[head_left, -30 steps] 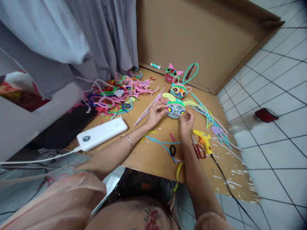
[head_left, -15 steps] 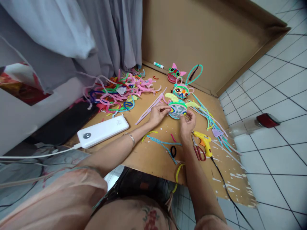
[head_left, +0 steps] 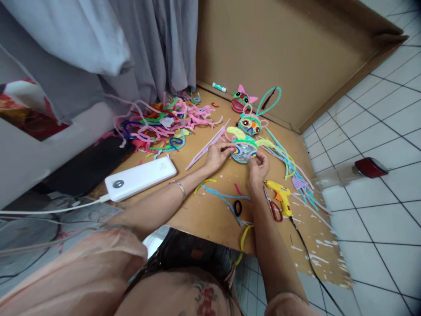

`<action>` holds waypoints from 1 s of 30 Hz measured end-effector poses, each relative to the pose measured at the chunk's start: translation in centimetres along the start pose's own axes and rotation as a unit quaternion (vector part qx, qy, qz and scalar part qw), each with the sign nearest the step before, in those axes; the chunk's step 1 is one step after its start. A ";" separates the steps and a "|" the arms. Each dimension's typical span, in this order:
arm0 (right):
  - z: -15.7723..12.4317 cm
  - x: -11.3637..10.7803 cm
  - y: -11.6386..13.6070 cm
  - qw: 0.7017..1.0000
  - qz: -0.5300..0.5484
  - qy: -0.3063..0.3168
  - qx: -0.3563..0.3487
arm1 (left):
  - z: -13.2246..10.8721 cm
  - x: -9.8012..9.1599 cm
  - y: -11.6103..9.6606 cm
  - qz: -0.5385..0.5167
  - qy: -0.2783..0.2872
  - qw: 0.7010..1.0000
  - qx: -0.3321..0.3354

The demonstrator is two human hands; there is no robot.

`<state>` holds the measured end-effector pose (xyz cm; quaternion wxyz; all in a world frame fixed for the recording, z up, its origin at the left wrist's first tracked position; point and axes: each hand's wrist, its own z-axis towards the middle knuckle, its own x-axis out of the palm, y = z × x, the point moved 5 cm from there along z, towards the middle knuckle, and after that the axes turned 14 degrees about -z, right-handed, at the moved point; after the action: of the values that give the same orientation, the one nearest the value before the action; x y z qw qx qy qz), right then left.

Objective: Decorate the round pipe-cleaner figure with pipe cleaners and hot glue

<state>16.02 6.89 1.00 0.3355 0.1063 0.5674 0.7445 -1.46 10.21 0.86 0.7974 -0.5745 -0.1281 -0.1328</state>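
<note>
Mostly turquoise, round pipe-cleaner face [head_left: 244, 150]

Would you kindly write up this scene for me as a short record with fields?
Surface: cardboard sheet on a tiled floor
Left hand: pinches the left edge of the round pipe-cleaner face
Right hand: pinches its lower right edge
Near right hand: yellow glue gun, red-handled scissors
Behind: pink-eared face, loop-eared face
Left side: pipe-cleaner pile, white power bank
</note>
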 end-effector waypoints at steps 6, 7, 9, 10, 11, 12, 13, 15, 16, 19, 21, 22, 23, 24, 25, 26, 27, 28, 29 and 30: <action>0.0 -0.1 -0.3 1.000 0.004 0.002 0.004 | -0.1 0.2 0.2 -0.044 -0.004 0.999 -0.023; 0.0 -0.1 -0.3 1.000 0.002 0.004 0.003 | -0.1 0.2 0.1 -0.036 -0.004 0.999 -0.023; 0.0 -0.1 -0.4 1.000 -0.002 0.003 0.001 | -0.1 0.1 0.1 -0.017 -0.003 1.000 -0.025; 0.1 -0.1 -0.5 1.000 -0.005 0.001 0.001 | -0.1 0.1 0.1 -0.008 -0.003 1.000 -0.025; 0.1 -0.1 -0.6 1.000 -0.006 0.001 0.000 | -0.1 0.1 0.1 0.001 -0.001 1.000 -0.024; 0.1 -0.1 -0.6 1.000 -0.006 0.000 0.000 | -0.1 0.1 0.1 0.010 0.001 1.000 -0.020; 0.2 -0.1 -0.7 1.000 -0.005 0.001 -0.002 | -0.1 0.0 0.0 0.019 0.002 1.000 -0.016; 0.2 -0.1 -0.8 1.000 -0.005 0.002 -0.003 | -0.2 0.0 -0.1 0.040 0.005 0.999 -0.006; 0.3 -0.1 -0.9 1.000 -0.006 0.001 -0.003 | -0.2 0.0 -0.2 0.050 0.005 0.999 -0.002; 0.3 -0.1 -0.9 1.000 -0.012 0.001 -0.003 | -0.3 -0.1 -0.4 0.076 0.006 0.997 0.009; 0.2 -0.1 -0.9 1.000 -0.017 0.001 -0.003 | -0.4 -0.1 -0.5 0.086 0.013 0.996 0.016; 0.2 -0.1 -0.8 1.000 -0.020 0.002 -0.005 | -0.5 -0.1 -0.5 0.089 0.017 0.996 0.020; 0.1 -0.1 -0.8 1.000 -0.021 0.002 -0.006 | -0.5 -0.1 -0.6 0.091 0.020 0.995 0.023; 0.1 -0.1 -0.7 1.000 -0.021 0.001 -0.006 | -0.5 -0.1 -0.7 0.092 0.021 0.995 0.028; 0.1 -0.1 -0.7 1.000 -0.020 0.001 -0.005 | -0.5 -0.1 -0.7 0.094 0.023 0.995 0.032; 0.1 -0.1 -0.7 1.000 -0.019 0.001 -0.003 | -0.5 -0.2 -0.8 0.097 0.023 0.994 0.037; 0.0 -0.1 -0.6 1.000 -0.018 0.002 -0.001 | -0.5 -0.2 -0.8 0.099 0.024 0.994 0.040; 0.0 0.0 -0.6 1.000 -0.018 0.002 0.001 | -0.5 -0.2 -0.9 0.100 0.024 0.994 0.042; 0.0 0.0 -0.7 1.000 -0.017 0.003 0.003 | -0.5 -0.2 -0.8 0.099 0.024 0.994 0.042; 0.0 0.0 -0.7 1.000 -0.016 0.002 0.004 | -0.5 -0.1 -0.8 0.096 0.024 0.994 0.039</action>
<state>16.31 6.98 0.42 0.3455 0.0969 0.5728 0.7370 -1.82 9.52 1.33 0.8310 -0.5494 -0.0585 -0.0640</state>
